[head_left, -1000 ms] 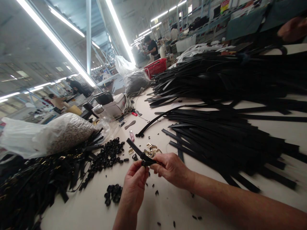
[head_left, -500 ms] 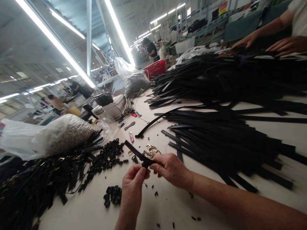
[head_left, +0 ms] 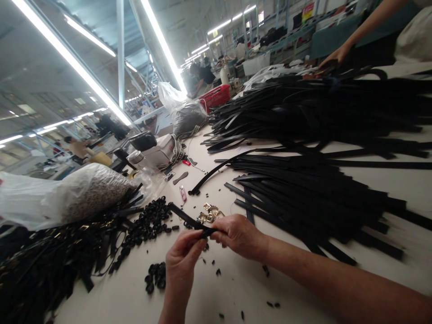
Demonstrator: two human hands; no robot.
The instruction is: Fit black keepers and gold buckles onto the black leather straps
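A black strap point(head_left: 185, 215) is pinched between both hands above the white table, its free end pointing up and to the left. My left hand point(head_left: 185, 252) grips it from below with thumb and fingers closed. My right hand point(head_left: 239, 235) is closed on the same strap from the right, its fingertips almost meeting those of the left. Fingers hide the held part of the strap. Just behind it lie several gold-coloured buckles point(head_left: 209, 213). Left of the hands spreads a heap of small black loops point(head_left: 150, 220), and a smaller cluster of loops point(head_left: 156, 275) lies beside my left wrist.
Piles of black straps point(head_left: 313, 193) cover the right side. At left lie finished-looking straps with gold glints point(head_left: 50, 261) and a filled plastic bag point(head_left: 97, 189). Behind are a pink cutter point(head_left: 182, 193) and a red basket point(head_left: 216, 97). A co-worker's hand point(head_left: 332, 60) touches the far pile.
My hands shift slightly left, and the strap now lies flatter between them. The dark piece below the strap at my left fingertips no longer shows. The co-worker's arm has moved.
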